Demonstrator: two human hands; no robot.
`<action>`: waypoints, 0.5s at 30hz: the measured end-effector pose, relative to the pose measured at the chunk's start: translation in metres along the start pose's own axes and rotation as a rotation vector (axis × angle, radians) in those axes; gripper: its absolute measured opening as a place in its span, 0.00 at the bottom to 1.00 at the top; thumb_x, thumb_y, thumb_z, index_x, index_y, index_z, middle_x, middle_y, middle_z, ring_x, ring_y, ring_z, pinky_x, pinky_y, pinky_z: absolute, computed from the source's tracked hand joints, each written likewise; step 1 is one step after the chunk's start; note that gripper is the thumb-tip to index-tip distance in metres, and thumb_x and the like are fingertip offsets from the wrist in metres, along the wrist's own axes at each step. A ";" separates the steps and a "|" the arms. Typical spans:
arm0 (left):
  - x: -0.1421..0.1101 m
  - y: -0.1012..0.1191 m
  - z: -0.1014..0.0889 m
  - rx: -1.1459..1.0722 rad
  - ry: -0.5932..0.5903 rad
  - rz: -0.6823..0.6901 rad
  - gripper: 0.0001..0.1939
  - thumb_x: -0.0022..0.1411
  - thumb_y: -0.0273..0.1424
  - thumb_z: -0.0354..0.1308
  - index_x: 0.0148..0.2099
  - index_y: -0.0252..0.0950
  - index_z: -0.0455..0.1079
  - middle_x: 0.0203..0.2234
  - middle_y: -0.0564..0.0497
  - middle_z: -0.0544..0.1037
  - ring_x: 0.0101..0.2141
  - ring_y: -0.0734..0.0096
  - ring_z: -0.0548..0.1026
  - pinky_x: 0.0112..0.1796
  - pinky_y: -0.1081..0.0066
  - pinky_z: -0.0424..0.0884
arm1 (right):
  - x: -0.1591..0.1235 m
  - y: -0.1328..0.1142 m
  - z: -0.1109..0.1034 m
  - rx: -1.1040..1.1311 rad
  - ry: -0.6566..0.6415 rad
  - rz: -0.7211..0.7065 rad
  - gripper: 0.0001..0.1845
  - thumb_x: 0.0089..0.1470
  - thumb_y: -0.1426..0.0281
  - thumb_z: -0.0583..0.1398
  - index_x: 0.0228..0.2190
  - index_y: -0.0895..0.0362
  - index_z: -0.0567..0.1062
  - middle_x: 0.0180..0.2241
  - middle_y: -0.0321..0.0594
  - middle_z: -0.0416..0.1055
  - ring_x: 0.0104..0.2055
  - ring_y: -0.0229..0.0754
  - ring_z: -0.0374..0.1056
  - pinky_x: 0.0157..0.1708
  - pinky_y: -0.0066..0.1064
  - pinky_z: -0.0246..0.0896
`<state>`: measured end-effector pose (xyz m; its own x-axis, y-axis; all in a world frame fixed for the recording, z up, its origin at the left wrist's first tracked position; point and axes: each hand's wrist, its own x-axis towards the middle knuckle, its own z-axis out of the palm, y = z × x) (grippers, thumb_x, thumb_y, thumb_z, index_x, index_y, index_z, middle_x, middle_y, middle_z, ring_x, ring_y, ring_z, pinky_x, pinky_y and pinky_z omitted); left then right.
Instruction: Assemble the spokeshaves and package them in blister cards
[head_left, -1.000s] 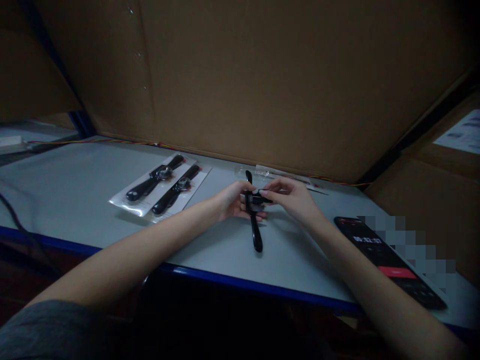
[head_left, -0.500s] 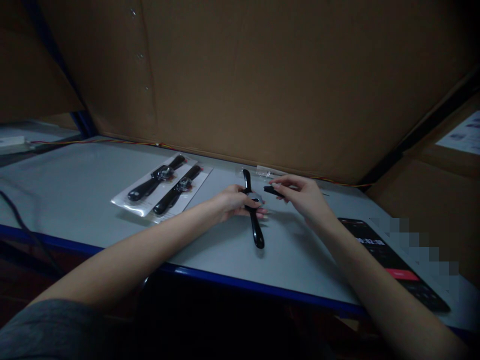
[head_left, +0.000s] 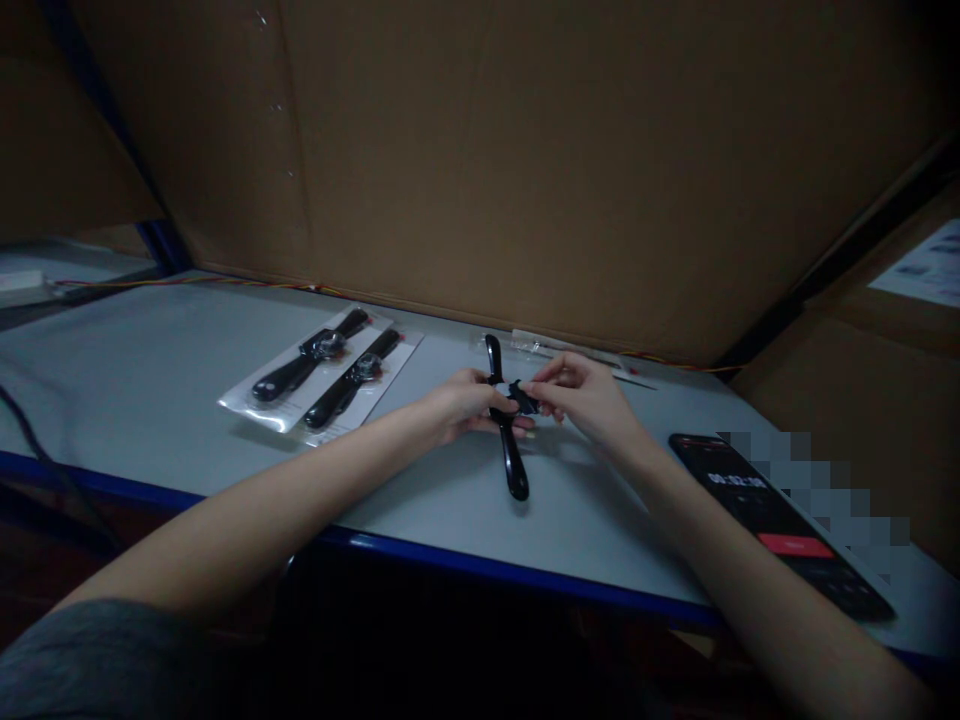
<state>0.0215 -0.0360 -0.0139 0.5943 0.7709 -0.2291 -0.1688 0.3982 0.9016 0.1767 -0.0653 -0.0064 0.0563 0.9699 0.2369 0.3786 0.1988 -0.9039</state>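
My left hand [head_left: 480, 402] is closed around the middle of a black spokeshave [head_left: 514, 465], whose two glossy handles stick out above and below the fingers. Silvery metal shows at its centre. Between the thumb and fingers of my right hand [head_left: 581, 392] is a small flat black part [head_left: 524, 398], perhaps the cap piece. That part lies against or just over the spokeshave's centre; whether it is seated there I cannot tell. Left of my hands, two more black spokeshaves [head_left: 311, 358] lie sealed in clear packs on white cards.
Behind my right hand lie a clear plastic sleeve [head_left: 529, 343] and thin dark items. A phone [head_left: 780, 525] showing a timer rests at the right. Cardboard [head_left: 510, 180] walls the back of the grey table [head_left: 442, 520], with a thin cable [head_left: 247, 285] along it.
My right hand has moved left, bringing the small black part from beside the spokeshave onto or over its centre. My left hand keeps its hold.
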 end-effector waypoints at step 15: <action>0.000 0.004 0.001 -0.094 -0.031 -0.130 0.10 0.43 0.20 0.47 0.31 0.27 0.64 0.17 0.47 0.73 0.21 0.70 0.73 0.31 0.66 0.74 | -0.005 0.007 0.018 -0.034 -0.064 -0.054 0.17 0.42 0.60 0.63 0.29 0.54 0.61 0.14 0.25 0.60 0.14 0.32 0.57 0.13 0.22 0.49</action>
<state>0.0217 -0.0352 -0.0095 0.6395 0.6949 -0.3288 -0.1608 0.5392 0.8267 0.1622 -0.0664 -0.0201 -0.0235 0.9651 0.2607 0.4109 0.2471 -0.8776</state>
